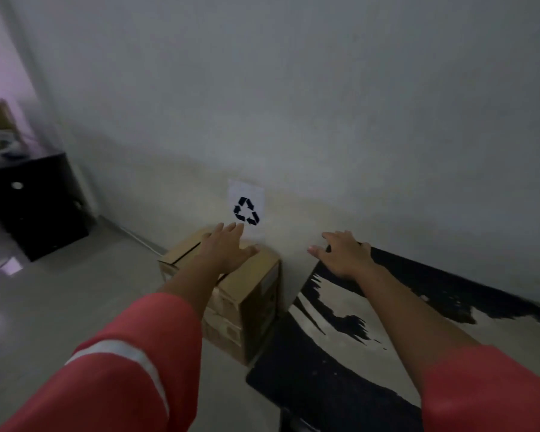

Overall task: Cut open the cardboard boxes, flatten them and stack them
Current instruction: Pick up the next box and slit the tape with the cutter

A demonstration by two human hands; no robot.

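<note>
A brown cardboard box point(256, 288) stands on the floor against the wall, with its top flaps slightly parted at the left. My left hand point(228, 247) lies flat on the box top, fingers straight and spread. My right hand point(345, 255) hovers to the right of the box, above the far corner of a black-and-cream rug point(340, 310), with its fingers spread and holding nothing. Both arms wear pink-red sleeves.
A white sheet with a black recycling symbol point(246, 210) is stuck on the wall just above the box. A black cabinet point(35, 201) stands at the far left with blurred items on top. Pale floor point(91, 294) stretches left of the box.
</note>
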